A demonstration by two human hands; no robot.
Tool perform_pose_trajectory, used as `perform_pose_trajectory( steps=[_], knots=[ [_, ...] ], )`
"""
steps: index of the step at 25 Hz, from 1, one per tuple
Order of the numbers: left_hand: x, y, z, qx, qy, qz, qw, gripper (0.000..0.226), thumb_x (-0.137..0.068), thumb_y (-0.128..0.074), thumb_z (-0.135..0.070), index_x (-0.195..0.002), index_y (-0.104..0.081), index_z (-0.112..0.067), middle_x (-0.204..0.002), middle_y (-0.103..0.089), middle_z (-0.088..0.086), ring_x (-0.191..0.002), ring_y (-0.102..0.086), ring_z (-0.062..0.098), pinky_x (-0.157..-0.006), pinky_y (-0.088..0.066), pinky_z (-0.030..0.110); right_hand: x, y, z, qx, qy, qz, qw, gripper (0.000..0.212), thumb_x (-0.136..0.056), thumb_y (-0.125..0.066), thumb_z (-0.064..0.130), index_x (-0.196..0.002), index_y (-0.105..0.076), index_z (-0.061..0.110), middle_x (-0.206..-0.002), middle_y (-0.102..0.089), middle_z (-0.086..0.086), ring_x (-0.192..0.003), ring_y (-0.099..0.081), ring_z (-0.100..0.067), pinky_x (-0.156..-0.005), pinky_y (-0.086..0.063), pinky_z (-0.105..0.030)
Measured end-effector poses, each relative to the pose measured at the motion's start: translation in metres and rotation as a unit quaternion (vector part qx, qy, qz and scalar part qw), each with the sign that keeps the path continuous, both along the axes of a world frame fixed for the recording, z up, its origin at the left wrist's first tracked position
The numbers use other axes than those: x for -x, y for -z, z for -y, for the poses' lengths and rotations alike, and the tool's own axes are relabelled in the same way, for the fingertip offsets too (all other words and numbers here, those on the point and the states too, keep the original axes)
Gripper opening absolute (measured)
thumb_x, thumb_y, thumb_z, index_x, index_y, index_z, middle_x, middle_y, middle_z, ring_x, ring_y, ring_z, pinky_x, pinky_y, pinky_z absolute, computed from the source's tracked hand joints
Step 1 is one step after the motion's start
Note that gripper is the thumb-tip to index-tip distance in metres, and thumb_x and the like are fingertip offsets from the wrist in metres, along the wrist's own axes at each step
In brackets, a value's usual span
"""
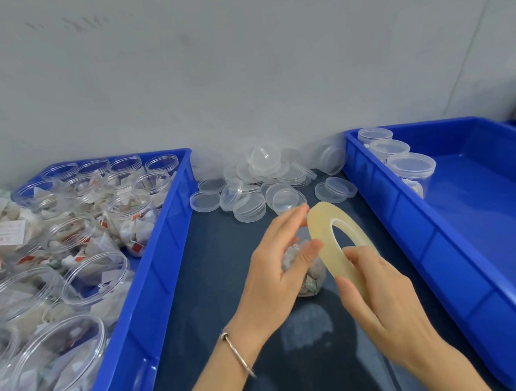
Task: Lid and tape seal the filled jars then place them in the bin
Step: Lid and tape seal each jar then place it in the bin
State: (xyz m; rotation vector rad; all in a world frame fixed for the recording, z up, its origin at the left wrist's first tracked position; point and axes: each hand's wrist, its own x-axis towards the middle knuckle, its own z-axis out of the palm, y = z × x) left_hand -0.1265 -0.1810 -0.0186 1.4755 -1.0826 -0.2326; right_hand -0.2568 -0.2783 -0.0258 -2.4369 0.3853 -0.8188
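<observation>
Both forearms come in from the bottom edge, w/ a thin metal bangle [238, 354] on the left wrist. Right hand [380, 302] grips the tape roll [337, 242], thumb and fingers curled round its lower rim, roll tilted up on edge over the dark table [213, 284]. Left hand [274, 268] is up beside the roll, fingers fairly straight; thumb and fingertips sit at the roll's outer edge, looks like feeling for the tape end, but can't tell if any tape is pinched. Filled jar [307, 269] stands on the table just behind and below both hands, mostly hidden by them; whether its lid is on can't be seen. Step in hand, I'd judge: tape sealing, start of it. Next move calls for freeing the tape end, bringing it down to the lid/jar seam and turning the jar w/ the left hand while the right feeds the roll. Left bin [154, 286] alongside holds many open filled jars [85, 230] w/ sachets inside, so most of the job is left. Farther back a heap of clear lids [259, 183] lies on the table betw. the two bins. Right bin [404, 219] holds three lidded jars [408, 166] in its far left corner; finished jar goes there.
</observation>
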Motion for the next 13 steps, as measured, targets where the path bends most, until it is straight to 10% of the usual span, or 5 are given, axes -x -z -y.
perform_pose_trajectory(
  steps=[6, 13],
  knots=[
    [-0.019, -0.010, 0.005, 0.063, -0.048, -0.132, 0.988, 0.007, -0.078, -0.073, -0.006, -0.083, -0.076, -0.010, -0.086, -0.073, -0.001, -0.081, -0.067, 0.004, -0.074, -0.049, 0.013, 0.002, 0.004, 0.006, 0.097, -0.012, -0.011, 0.995, 0.031, -0.083, -0.042, 0.042, -0.090, -0.056, 0.015, -0.064, -0.050, 0.015, -0.064, -0.046, -0.012, -0.056, -0.035, -0.014],
    [-0.012, -0.018, 0.005, -0.014, -0.056, 0.054, 0.997, 0.016, -0.095, -0.052, -0.010, -0.082, -0.057, -0.018, -0.080, -0.060, -0.009, -0.077, -0.057, -0.001, -0.072, -0.041, 0.009, -0.001, 0.001, 0.014, 0.060, 0.046, -0.037, 0.996, 0.043, -0.081, -0.031, 0.057, -0.095, -0.049, 0.021, -0.060, -0.046, 0.008, -0.051, -0.037, -0.010, -0.047, -0.028, -0.021]
  ],
)
